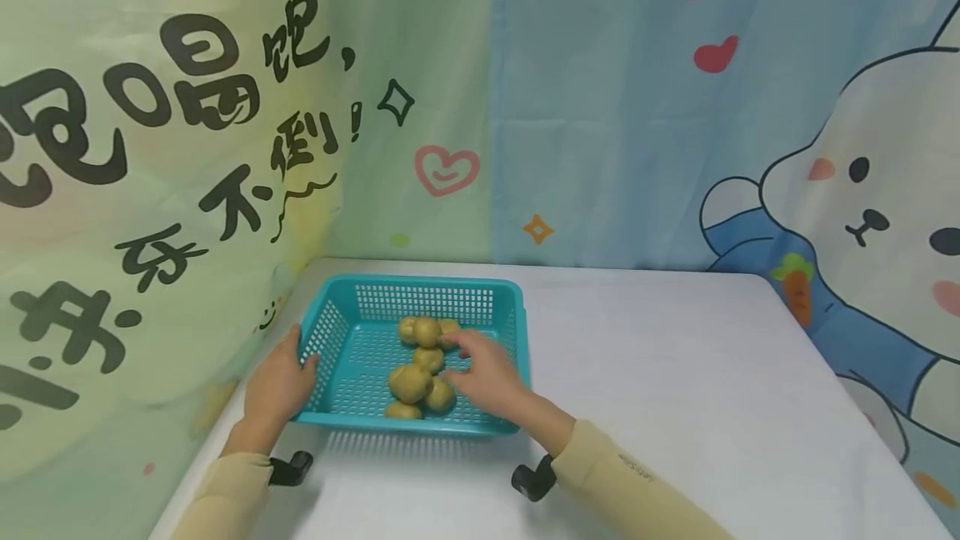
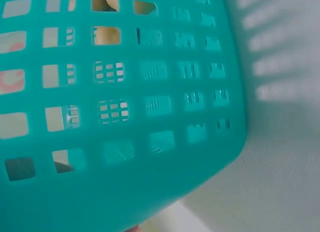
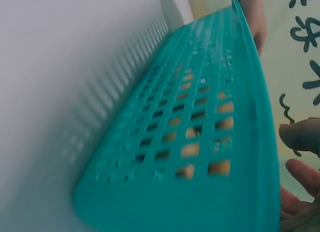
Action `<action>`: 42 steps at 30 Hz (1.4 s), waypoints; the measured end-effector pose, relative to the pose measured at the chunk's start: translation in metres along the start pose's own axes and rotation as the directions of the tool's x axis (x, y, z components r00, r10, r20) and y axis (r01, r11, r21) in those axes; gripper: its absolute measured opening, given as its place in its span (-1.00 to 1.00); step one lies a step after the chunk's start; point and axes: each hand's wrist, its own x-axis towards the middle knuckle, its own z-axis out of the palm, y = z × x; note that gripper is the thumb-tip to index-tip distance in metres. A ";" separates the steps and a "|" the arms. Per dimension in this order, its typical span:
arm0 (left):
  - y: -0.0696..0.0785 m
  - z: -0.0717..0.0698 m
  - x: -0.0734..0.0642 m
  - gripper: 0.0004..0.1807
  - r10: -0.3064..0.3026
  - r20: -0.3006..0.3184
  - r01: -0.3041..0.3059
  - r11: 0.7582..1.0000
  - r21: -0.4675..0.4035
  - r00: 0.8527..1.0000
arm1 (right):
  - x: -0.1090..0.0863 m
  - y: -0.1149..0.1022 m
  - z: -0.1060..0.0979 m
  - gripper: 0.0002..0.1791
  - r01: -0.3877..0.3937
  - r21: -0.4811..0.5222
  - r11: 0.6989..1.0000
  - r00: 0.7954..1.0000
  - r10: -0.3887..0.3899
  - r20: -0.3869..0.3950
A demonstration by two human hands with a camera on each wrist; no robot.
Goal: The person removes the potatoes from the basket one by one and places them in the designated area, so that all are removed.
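Note:
A turquoise plastic basket with latticed sides stands on the white table, several round yellow-brown potatoes piled in its middle and right part. My left hand grips the basket's left rim, thumb over the inner side. Over the basket's right half reaches my right hand, thumb and fingers apart beside the potatoes; whether a fingertip touches one cannot be told. The right wrist view shows those fingers beyond the rim, with no potato visible between them. Close up, the basket wall fills most of the left wrist view.
The white table extends to the right of the basket and in front of it. Behind hangs a printed curtain with hearts and a cartoon bear. A black wrist strap piece juts from the right cuff, another from the left.

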 end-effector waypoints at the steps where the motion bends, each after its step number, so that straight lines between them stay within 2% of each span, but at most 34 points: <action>1: 0.001 0.000 0.000 -0.31 0.004 -0.004 -0.004 1.000 -0.002 1.000 | 0.002 -0.002 0.003 -0.46 -0.003 -0.016 1.000 1.000 0.004 0.012; 6: 0.001 -0.001 -0.001 -0.36 0.022 -0.011 -0.022 1.000 -0.003 1.000 | 0.010 -0.014 0.016 -0.44 -0.048 -0.056 0.997 0.997 0.052 0.065; 11: 0.001 -0.001 -0.002 -0.37 0.014 0.002 -0.014 1.000 -0.012 1.000 | 0.015 -0.019 0.030 -0.43 -0.087 -0.096 0.992 0.989 0.097 0.110; 17: 0.000 0.000 -0.003 -0.37 0.008 0.001 -0.007 1.000 -0.018 1.000 | 0.018 -0.015 0.044 -0.48 -0.056 -0.113 0.992 0.987 0.072 0.140; 31: -0.002 0.002 -0.002 -0.37 0.012 -0.008 -0.013 1.000 -0.023 1.000 | 0.021 -0.006 0.054 -0.46 -0.007 -0.169 0.986 0.987 0.034 0.156; 42: 0.001 -0.001 -0.003 -0.37 0.006 0.003 -0.006 1.000 -0.028 1.000 | 0.020 -0.007 0.051 -0.51 -0.083 -0.100 0.992 0.989 0.094 0.116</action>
